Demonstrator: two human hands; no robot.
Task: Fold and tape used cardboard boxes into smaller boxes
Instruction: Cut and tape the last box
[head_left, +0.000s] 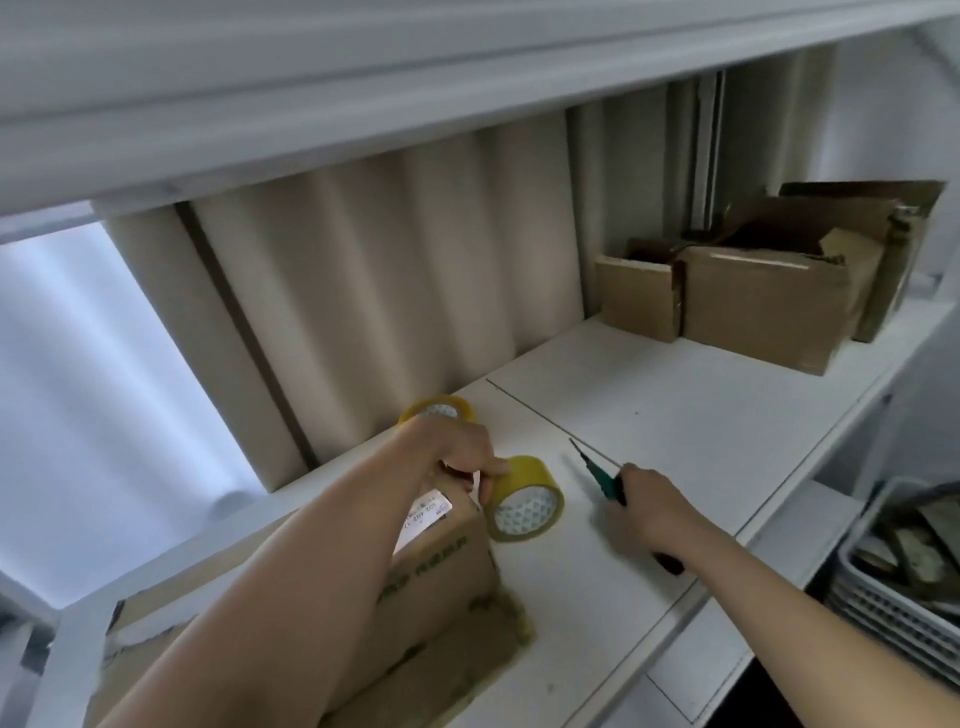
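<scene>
A small brown cardboard box (447, 566) with a white label stands on the white shelf (675, 415), on top of a flattened piece of cardboard (467, 670). My left hand (457, 457) pinches a yellow tape roll (524, 499) just right of the box's top. A second yellow tape roll (436, 408) lies behind my left hand, partly hidden. My right hand (649, 504) grips a box cutter (597, 473) with a green and black handle, its thin blade pointing away over the shelf.
Several used brown cardboard boxes (753, 296) are stacked at the far right of the shelf. A grey plastic basket (893, 587) with scraps stands lower right. Beige curtains (363, 270) hang behind the shelf, and another shelf board (363, 78) runs overhead.
</scene>
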